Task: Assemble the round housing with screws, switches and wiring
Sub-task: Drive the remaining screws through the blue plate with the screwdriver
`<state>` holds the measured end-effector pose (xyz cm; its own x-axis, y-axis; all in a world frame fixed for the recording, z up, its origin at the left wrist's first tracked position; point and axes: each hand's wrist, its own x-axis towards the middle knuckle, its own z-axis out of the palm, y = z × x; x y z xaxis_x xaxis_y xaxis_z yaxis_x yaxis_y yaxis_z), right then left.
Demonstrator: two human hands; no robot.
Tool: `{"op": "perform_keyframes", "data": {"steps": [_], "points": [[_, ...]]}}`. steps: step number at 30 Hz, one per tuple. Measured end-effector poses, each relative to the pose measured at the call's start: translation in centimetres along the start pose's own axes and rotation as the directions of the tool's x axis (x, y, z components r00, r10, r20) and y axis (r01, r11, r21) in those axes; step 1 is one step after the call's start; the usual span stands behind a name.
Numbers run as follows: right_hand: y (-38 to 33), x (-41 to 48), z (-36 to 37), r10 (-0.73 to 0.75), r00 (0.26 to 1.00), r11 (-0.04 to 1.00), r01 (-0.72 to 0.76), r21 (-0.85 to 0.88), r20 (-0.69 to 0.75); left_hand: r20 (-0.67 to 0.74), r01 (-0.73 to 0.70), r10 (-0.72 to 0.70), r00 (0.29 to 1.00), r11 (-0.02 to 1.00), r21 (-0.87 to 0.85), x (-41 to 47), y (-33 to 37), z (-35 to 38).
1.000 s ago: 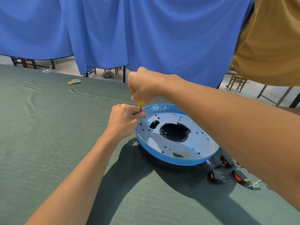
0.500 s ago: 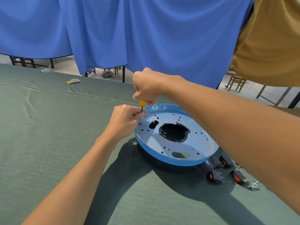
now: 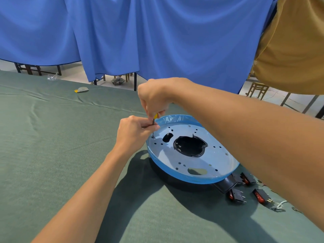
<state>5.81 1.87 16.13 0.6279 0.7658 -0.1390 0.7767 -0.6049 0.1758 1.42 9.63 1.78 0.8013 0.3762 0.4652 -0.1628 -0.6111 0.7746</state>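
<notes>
The round housing point(image 3: 215, 160) lies on the green cloth, its flat plate covered in blue film with a black centre hole and several small holes. A small screwdriver point(image 3: 154, 120) with a yellow handle stands upright, its tip on a screw point(image 3: 152, 136) at the plate's left rim. My right hand point(image 3: 154, 95) grips the handle from above. My left hand point(image 3: 135, 132) pinches the metal shaft just above the plate. Several black rocker switches with red buttons point(image 3: 235, 195) lie at the housing's near right, beside a white wire point(image 3: 280, 205).
The green-clothed table point(image 3: 52, 155) stretches left and toward me. A small grey and yellow object point(image 3: 81, 89) lies near its far edge. Blue curtains hang behind, a tan cloth at the upper right. Chairs and table legs stand beyond.
My right hand has come slightly lower on the screwdriver and turned a little. My left hand stays at the shaft, and the housing has not moved.
</notes>
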Motion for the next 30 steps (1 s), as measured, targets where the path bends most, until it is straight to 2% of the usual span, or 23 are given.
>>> {"op": "perform_keyframes", "data": {"steps": [3,6,8,11,15,17,19,23,27,30], "points": [[-0.2,1.0,-0.3,0.093,0.991,0.995,-0.097,0.035,0.092,0.006,-0.002,0.002,1.0,1.0,-0.031,-0.1,0.1,0.0],[0.2,1.8,-0.5,0.246,0.925,0.958,-0.277,0.07,0.29,0.02,0.019,-0.018,1.0,0.997,-0.071,-0.1,0.2,0.2],[0.2,2.0,-0.6,0.271,0.901,0.955,-0.296,0.023,0.339,0.019,0.015,-0.013,1.0,0.998,-0.067,-0.1,0.2,0.2],[-0.2,1.8,-0.6,0.268,0.905,0.962,-0.273,-0.031,0.33,0.002,-0.005,0.005,1.0,0.999,-0.048,0.1,0.0,0.3],[0.7,0.6,-0.8,0.169,0.972,0.985,-0.172,0.004,0.163,-0.001,-0.014,0.014,1.0,1.0,-0.007,0.2,-0.2,0.2],[1.0,-0.3,-1.0,0.052,0.995,0.989,-0.04,-0.14,0.086,-0.002,-0.018,0.018,1.0,1.0,-0.006,0.3,-0.2,0.2],[0.9,-0.6,-1.0,-0.055,0.998,0.944,0.062,-0.325,0.032,-0.003,-0.025,0.025,1.0,1.0,-0.011,0.2,-0.2,0.2],[0.5,0.0,-0.8,-0.159,0.985,0.902,0.174,-0.396,0.069,-0.012,-0.007,0.006,1.0,0.999,-0.049,0.0,-0.4,0.2],[0.0,1.0,-0.9,-0.131,0.98,0.915,0.177,-0.362,0.149,0.002,-0.015,0.015,1.0,0.999,-0.048,-0.1,-0.5,0.2],[0.0,1.6,-0.9,0.0,0.982,0.952,0.057,-0.299,0.189,0.018,-0.028,0.029,0.999,0.999,-0.039,0.1,-0.3,0.2]]}}
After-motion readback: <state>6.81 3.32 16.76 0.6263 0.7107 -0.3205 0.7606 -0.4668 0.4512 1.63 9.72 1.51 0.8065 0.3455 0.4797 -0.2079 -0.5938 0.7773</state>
